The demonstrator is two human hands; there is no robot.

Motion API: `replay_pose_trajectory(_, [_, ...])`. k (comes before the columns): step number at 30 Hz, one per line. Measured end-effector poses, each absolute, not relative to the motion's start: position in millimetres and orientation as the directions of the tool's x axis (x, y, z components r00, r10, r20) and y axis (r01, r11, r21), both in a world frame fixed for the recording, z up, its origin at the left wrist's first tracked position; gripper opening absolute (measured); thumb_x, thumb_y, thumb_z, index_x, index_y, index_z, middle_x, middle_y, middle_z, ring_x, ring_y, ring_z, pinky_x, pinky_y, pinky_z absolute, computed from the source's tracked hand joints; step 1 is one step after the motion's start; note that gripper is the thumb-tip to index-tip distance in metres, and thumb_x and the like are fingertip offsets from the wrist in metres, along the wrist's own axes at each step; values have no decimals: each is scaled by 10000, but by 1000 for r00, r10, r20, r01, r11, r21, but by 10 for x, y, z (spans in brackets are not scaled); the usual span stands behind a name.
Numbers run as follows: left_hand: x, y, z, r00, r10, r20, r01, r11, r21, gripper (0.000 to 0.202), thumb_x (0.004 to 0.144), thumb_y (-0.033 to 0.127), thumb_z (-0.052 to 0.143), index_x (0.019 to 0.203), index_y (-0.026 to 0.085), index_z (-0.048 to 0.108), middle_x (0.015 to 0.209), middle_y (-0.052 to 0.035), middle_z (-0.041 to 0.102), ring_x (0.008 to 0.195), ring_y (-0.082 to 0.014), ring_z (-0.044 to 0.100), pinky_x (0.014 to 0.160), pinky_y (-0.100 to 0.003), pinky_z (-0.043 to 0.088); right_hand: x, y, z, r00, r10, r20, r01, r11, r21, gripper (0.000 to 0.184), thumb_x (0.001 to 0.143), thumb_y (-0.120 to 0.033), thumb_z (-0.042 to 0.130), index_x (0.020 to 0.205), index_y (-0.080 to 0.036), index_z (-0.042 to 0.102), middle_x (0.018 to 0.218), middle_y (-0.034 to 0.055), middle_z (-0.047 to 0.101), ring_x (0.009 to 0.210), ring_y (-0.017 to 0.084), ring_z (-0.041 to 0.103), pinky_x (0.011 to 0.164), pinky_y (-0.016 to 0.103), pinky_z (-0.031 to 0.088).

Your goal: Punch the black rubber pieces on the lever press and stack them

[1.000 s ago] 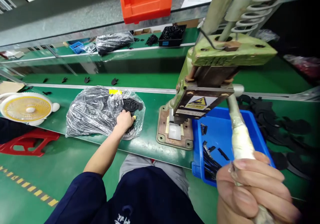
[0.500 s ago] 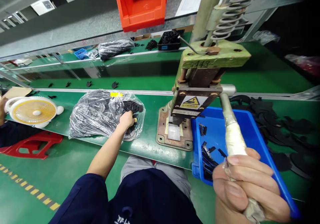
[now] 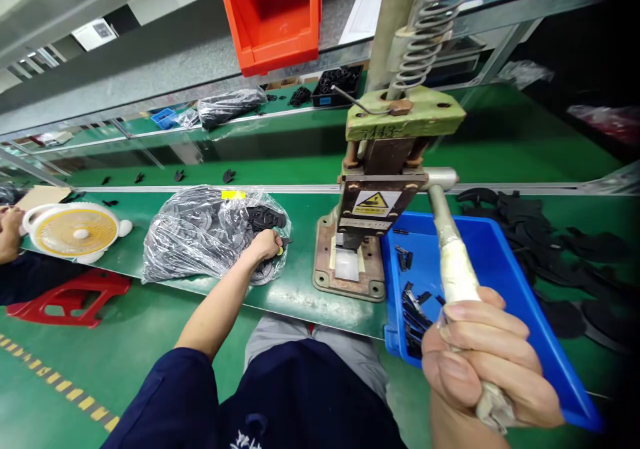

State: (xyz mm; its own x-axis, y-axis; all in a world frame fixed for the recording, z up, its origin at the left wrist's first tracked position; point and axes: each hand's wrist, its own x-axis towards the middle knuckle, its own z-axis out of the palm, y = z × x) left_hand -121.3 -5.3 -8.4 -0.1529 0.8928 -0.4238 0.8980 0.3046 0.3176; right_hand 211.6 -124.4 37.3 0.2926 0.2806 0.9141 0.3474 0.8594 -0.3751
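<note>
My left hand (image 3: 267,243) is closed at the right-hand mouth of a clear plastic bag (image 3: 187,235) full of dark flat parts. A small black plastic part (image 3: 287,241) pokes out past its fingertips. Something yellowish shows at one fingertip, too small to make out. My right hand (image 3: 493,359) wraps round the taped lever (image 3: 457,265) of a green hand press (image 3: 405,119). Under the press head, a pale metal block (image 3: 347,264) sits on the base plate (image 3: 324,262).
A blue bin (image 3: 480,235) with several thin black pieces stands right of the press, beneath the lever. Dark curved parts (image 3: 530,229) lie beyond it. An orange bin (image 3: 275,52) hangs above. At left are a white fan (image 3: 75,230), a red stool (image 3: 75,299) and another person's hand (image 3: 9,232).
My left hand has shifted rightward out of the bag's opening, and a black part now shows at its fingertips. My right hand stays round the lever. The view has tilted slightly.
</note>
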Motion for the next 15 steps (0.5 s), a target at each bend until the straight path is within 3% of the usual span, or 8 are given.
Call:
replay_pose_trajectory(4, [-1226,15,-58,-152,946,-288,904,251,347,224,776,123,640,991,163,687,898,-41,703,800,-165,640,747,-255,495,2144,-1286,372,248,326,912,353,846,-399,262,734,-200,687,599,-228,465,715,-55,664,687,186,629,836,532,547])
replay_pose_trajectory(8, [-1248,219,-3,-139,990,-13,975,139,176,299,866,270,624,1133,141,662,1182,-132,641,1068,-226,615,956,-302,472,2152,-1291,389,246,308,919,358,852,-381,239,734,-175,668,607,-230,474,704,-42,654,684,190,630,842,538,550])
replay_pose_trajectory(12, [-1153,392,38,-92,994,-62,996,91,-21,448,854,420,659,1204,141,646,1281,-165,585,1176,-292,559,1010,-353,452,2154,-1269,397,227,287,931,380,854,-356,217,725,-191,668,616,-232,485,695,-44,651,670,188,618,788,532,550])
replay_pose_trajectory(15, [-1060,459,73,-46,992,-117,992,32,-122,353,895,338,600,1144,103,684,1214,-206,618,1138,-315,594,981,-370,472,2142,-1271,397,226,298,927,392,844,-367,213,732,-193,656,624,-237,478,704,-57,650,668,187,615,785,535,554])
